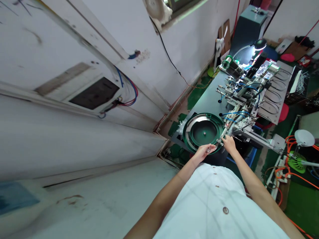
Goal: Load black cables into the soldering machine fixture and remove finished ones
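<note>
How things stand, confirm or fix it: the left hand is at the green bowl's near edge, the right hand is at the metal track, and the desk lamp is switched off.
The lamp isn't off: the head view shows it lit. The rest stands: left hand at the green bowl's near edge, right hand at the metal track.

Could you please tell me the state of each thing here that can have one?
Lamp: lit.
Wall screen: dark.
Round bowl: open on top.
Left hand: curled around small shiny parts.
Right hand: fingers at the metal track, grip unclear.
Green fan: cannot tell whether on.
</note>
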`<state>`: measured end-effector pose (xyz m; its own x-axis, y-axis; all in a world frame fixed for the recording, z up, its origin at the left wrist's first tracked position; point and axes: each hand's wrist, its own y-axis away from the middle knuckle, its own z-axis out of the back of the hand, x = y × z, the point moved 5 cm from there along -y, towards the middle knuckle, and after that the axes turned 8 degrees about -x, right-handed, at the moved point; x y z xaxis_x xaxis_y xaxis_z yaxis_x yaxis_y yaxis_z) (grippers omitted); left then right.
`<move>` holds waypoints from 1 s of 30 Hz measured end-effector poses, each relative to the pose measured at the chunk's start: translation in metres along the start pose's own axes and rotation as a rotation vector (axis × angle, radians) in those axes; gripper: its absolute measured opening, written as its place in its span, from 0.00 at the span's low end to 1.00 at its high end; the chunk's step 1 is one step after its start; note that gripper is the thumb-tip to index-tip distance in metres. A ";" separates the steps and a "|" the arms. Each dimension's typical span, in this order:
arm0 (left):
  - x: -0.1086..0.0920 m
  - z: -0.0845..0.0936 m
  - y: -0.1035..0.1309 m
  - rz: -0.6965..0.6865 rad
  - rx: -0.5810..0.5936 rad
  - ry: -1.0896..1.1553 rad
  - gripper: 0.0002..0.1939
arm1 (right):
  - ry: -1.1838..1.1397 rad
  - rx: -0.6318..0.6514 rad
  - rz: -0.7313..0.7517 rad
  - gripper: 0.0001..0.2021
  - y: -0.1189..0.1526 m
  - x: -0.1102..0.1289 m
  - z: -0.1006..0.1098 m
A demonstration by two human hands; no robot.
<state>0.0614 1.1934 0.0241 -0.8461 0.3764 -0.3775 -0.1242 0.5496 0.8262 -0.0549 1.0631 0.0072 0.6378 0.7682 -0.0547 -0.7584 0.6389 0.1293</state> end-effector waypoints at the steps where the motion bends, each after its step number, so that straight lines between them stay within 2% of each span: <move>1: 0.000 0.000 0.000 0.000 0.002 -0.001 0.12 | -0.002 0.002 -0.010 0.16 0.000 0.000 0.000; 10: 0.001 0.000 0.001 0.014 0.018 0.011 0.11 | -0.059 -0.016 -0.116 0.16 -0.008 0.000 0.000; 15: 0.000 -0.003 -0.002 0.055 0.054 0.076 0.16 | -0.176 -0.108 -0.147 0.14 -0.004 0.004 0.016; 18: -0.005 -0.008 -0.005 0.091 0.105 0.125 0.21 | -0.296 -0.192 -0.106 0.13 0.006 0.015 0.039; 23: -0.013 -0.018 -0.008 0.100 0.153 0.166 0.20 | -0.495 -0.284 0.079 0.11 0.026 0.044 0.076; 26: -0.015 -0.026 -0.006 0.104 0.177 0.161 0.21 | -0.530 -0.321 0.119 0.09 0.032 0.054 0.083; 30: -0.014 -0.035 -0.005 0.102 0.198 0.141 0.23 | -0.493 -0.347 0.101 0.10 0.034 0.059 0.079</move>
<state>0.0560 1.1593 0.0404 -0.9148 0.3368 -0.2228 0.0575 0.6548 0.7536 -0.0326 1.1271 0.0869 0.4848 0.7691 0.4165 -0.7648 0.6038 -0.2248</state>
